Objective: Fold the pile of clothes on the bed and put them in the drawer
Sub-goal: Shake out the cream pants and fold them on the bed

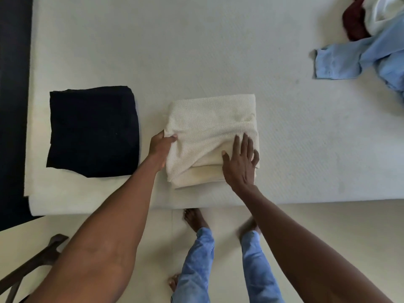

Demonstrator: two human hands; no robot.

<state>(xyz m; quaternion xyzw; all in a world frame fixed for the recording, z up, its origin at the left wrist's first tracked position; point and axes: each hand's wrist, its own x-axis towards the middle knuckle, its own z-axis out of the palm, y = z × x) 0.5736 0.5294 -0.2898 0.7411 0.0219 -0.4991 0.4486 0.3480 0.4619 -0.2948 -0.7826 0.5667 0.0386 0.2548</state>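
Cream ribbed knit, folded into a thick rectangle, lies near the front edge of a white mattress (196,51) as a person works on it with both bare hands. The left hand (160,147) grips the folded cream garment (209,125) at its left edge, thumb curled over the top layer and fingers tucked under the fabric. The right hand (240,162) rests flat on the garment's lower right corner, fingers straight and spread, pressing the layers down without clutching them. To the left, just beside the cream piece but not touching it, a folded dark navy garment (93,130) lies flat on the mattress. Well apart, at the far right corner of the bed, the unfolded pile remains: a light blue shirt (354,60) with one cuffed sleeve stretched toward the middle, a maroon garment (354,20) and a white garment (382,12) bunched behind it. The person stands barefoot on a pale floor (328,226) at the bedside, wearing light blue jeans (196,270). A dark wooden furniture piece (32,263) juts in at the lower left corner; what it is cannot be told.
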